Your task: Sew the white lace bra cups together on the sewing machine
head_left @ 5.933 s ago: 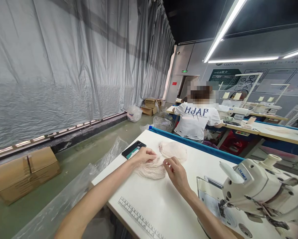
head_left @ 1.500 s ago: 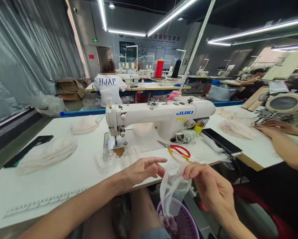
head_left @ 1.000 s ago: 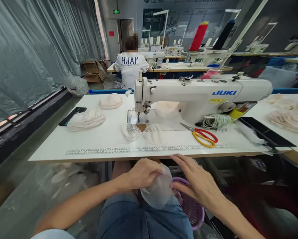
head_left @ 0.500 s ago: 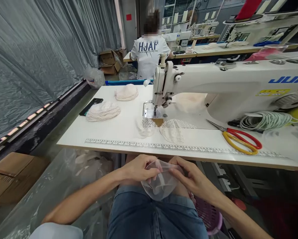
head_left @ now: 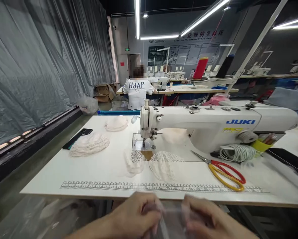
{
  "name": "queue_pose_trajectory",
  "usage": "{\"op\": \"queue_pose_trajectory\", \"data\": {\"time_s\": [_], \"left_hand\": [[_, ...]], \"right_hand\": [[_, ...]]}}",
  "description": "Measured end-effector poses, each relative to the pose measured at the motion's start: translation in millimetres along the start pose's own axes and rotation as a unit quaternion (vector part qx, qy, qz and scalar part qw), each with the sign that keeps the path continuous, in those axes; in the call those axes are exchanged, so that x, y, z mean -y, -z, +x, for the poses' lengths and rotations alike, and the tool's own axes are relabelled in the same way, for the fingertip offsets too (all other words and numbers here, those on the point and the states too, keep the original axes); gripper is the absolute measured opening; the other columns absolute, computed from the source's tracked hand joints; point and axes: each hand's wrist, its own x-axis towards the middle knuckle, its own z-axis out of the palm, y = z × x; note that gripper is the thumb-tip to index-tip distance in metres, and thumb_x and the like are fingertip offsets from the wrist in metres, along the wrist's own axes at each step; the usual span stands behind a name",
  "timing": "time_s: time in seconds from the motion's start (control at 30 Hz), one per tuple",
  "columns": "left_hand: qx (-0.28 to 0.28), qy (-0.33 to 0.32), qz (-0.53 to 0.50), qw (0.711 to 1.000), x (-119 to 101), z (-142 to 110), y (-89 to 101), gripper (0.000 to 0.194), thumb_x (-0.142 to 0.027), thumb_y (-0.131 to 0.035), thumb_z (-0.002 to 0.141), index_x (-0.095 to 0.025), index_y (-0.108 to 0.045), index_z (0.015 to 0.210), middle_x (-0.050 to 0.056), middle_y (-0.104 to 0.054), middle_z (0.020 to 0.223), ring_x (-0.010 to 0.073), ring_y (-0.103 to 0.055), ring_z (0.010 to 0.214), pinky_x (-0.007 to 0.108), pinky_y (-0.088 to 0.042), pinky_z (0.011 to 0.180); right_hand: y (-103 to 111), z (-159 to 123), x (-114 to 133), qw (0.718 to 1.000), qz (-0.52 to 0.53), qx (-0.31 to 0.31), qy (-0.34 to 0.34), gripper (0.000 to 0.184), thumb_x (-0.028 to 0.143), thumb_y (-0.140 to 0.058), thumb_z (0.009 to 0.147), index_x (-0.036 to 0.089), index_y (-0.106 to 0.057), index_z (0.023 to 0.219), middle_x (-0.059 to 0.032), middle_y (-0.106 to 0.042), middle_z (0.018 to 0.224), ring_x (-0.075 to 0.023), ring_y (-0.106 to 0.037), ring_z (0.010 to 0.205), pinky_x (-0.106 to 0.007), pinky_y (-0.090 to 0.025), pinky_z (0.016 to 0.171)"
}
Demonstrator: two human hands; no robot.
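My left hand [head_left: 135, 215] and my right hand [head_left: 208, 219] are low at the frame's bottom edge, below the front of the white table [head_left: 94, 169]. Both are blurred and closed on a clear plastic bag [head_left: 172, 220] between them. On the table ahead lie two white net pieces [head_left: 163, 164] beside the needle of a white Juki sewing machine [head_left: 213, 127]. Red and yellow scissors [head_left: 225, 171] lie to the right of them.
Two stacks of cream lace pieces [head_left: 89, 144] and a black phone [head_left: 77, 138] lie at the table's left. A printed ruler [head_left: 151, 187] runs along the front edge. A coil of white cord [head_left: 237, 152] sits under the machine. A person in a white shirt [head_left: 138, 91] sits at a farther table.
The view has tilted up from my lap to the table, so my hands and the plastic bag dropped to the frame's bottom edge. Both hands still hold the bag.
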Motion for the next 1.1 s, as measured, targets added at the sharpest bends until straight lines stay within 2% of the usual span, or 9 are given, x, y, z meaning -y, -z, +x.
{"op": "queue_pose_trajectory", "data": {"time_s": [0.07, 0.17, 0.23, 0.33, 0.43, 0.6, 0.77, 0.97, 1.1], "left_hand": [[-0.024, -0.029, 0.044, 0.998, -21, 25, 16.0, 0.027, -0.037, -0.044, 0.083, -0.017, -0.057, 0.095, -0.002, -0.056, 0.066, 0.0087, -0.050, 0.039, 0.019, -0.034, 0.039], [-0.110, -0.067, 0.215, 0.968, -43, 72, 45.8, 0.031, -0.034, -0.043, 0.084, -0.016, -0.056, 0.105, 0.001, -0.061, 0.075, 0.0116, -0.058, 0.054, 0.024, -0.045, 0.057], [-0.128, -0.064, 0.313, 0.939, -46, 99, 60.4, 0.031, -0.028, -0.046, 0.082, -0.015, -0.056, 0.109, 0.003, -0.061, 0.077, 0.0162, -0.060, 0.067, 0.027, -0.045, 0.063], [-0.129, -0.061, 0.370, 0.918, -42, 121, 66.0, 0.034, -0.017, -0.047, 0.077, -0.013, -0.055, 0.110, 0.005, -0.061, 0.078, 0.0207, -0.059, 0.076, 0.030, -0.044, 0.068], [-0.130, -0.064, 0.420, 0.896, -33, 125, 60.7, 0.032, -0.011, -0.046, 0.073, -0.015, -0.058, 0.102, 0.006, -0.061, 0.084, 0.0241, -0.057, 0.087, 0.034, -0.043, 0.076], [-0.107, -0.064, 0.441, 0.889, -25, 126, 58.8, 0.040, -0.015, -0.049, 0.074, -0.019, -0.053, 0.113, 0.007, -0.059, 0.103, 0.0251, -0.052, 0.103, 0.037, -0.039, 0.090], [-0.113, -0.056, 0.438, 0.890, -27, 122, 60.4, 0.041, -0.020, -0.049, 0.079, -0.021, -0.049, 0.120, 0.008, -0.056, 0.113, 0.0251, -0.050, 0.107, 0.039, -0.037, 0.094], [-0.166, -0.146, 0.439, 0.871, -33, 101, 43.2, 0.039, -0.016, -0.039, 0.085, -0.023, -0.049, 0.122, 0.008, -0.052, 0.118, 0.0240, -0.049, 0.110, 0.038, -0.039, 0.094], [-0.129, -0.252, 0.340, 0.897, -36, 86, 26.1, 0.031, -0.018, -0.038, 0.087, -0.021, -0.057, 0.112, 0.009, -0.058, 0.103, 0.0208, -0.055, 0.095, 0.033, -0.044, 0.085]], "right_hand": [[24, 18, 6, 0.999, 0.012, -0.042, 0.007, 0.027, 0.045, -0.047, 0.087, 0.021, -0.045, 0.075, 0.0026, -0.053, 0.064, -0.0111, -0.050, 0.053, -0.021, -0.040, 0.048], [57, 57, -2, 0.986, -0.092, -0.139, -0.007, 0.021, 0.038, -0.040, 0.088, 0.021, -0.042, 0.076, 0.0056, -0.049, 0.058, -0.0085, -0.040, 0.041, -0.020, -0.033, 0.041], [73, 80, -17, 0.953, -0.244, -0.178, -0.029, 0.017, 0.030, -0.036, 0.088, 0.021, -0.042, 0.074, 0.0052, -0.050, 0.056, -0.0092, -0.042, 0.042, -0.021, -0.034, 0.043], [89, 99, -34, 0.917, -0.337, -0.209, -0.038, 0.010, 0.024, -0.048, 0.080, 0.021, -0.047, 0.070, 0.0027, -0.055, 0.058, -0.0142, -0.052, 0.056, -0.023, -0.032, 0.050], [102, 110, -39, 0.894, -0.378, -0.239, -0.034, 0.011, 0.030, -0.053, 0.081, 0.022, -0.053, 0.074, 0.0005, -0.060, 0.065, -0.0183, -0.057, 0.063, -0.025, -0.031, 0.053], [128, 148, -43, 0.857, -0.411, -0.309, -0.021, 0.017, 0.033, -0.049, 0.087, 0.023, -0.056, 0.099, -0.0062, -0.061, 0.104, -0.0219, -0.061, 0.082, -0.026, -0.035, 0.057], [137, 173, -55, 0.855, -0.410, -0.319, -0.002, 0.014, 0.019, -0.049, 0.085, 0.020, -0.061, 0.080, -0.0043, -0.065, 0.085, -0.0218, -0.062, 0.078, -0.025, -0.036, 0.056], [141, 150, -59, 0.843, -0.391, -0.363, 0.065, 0.025, 0.021, -0.040, 0.089, 0.018, -0.064, 0.080, -0.0074, -0.066, 0.084, -0.0221, -0.063, 0.076, -0.029, -0.044, 0.060], [131, 116, -45, 0.828, -0.380, -0.383, 0.152, 0.029, 0.021, -0.032, 0.093, 0.017, -0.061, 0.095, -0.0109, -0.065, 0.095, -0.0192, -0.063, 0.082, -0.030, -0.049, 0.073]]}}
